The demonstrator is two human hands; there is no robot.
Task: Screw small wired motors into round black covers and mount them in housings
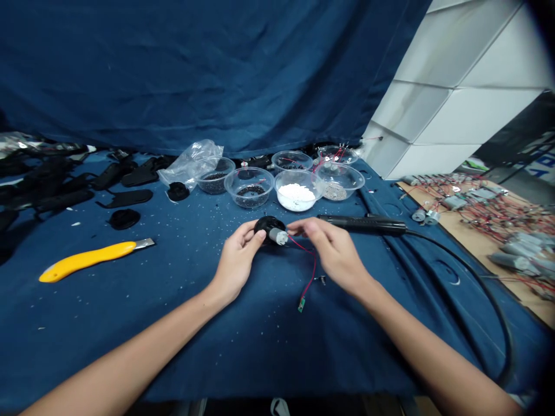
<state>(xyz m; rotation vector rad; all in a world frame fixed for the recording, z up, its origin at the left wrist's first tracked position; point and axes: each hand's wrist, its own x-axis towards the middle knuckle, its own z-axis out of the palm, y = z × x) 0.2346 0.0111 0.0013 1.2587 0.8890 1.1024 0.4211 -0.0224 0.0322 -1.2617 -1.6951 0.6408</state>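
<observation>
My left hand [237, 257] is closed around a round black plastic part [265, 224], thumb on its near side. A small silver cylindrical motor [278, 236] sticks out of that part towards me. Red wires [314, 266] run from the motor and hang down to a small green circuit board [301, 304]. Just right of the black part is my right hand [333, 248], fingers partly bent and apart, fingertips close to its edge; I see nothing between them. Below the right hand, a tiny metal piece [322, 280] lies on the blue cloth [260, 364].
Clear bowls hold white pieces [296, 193], black bits [250, 196] and small metal parts [336, 190]. A yellow utility knife [93, 258] lies left, blade exposed. A black corded tool [368, 224] rests behind my right hand. Many wired motors [515, 257] cover a board at right; black plastic parts [47, 179] pile up left.
</observation>
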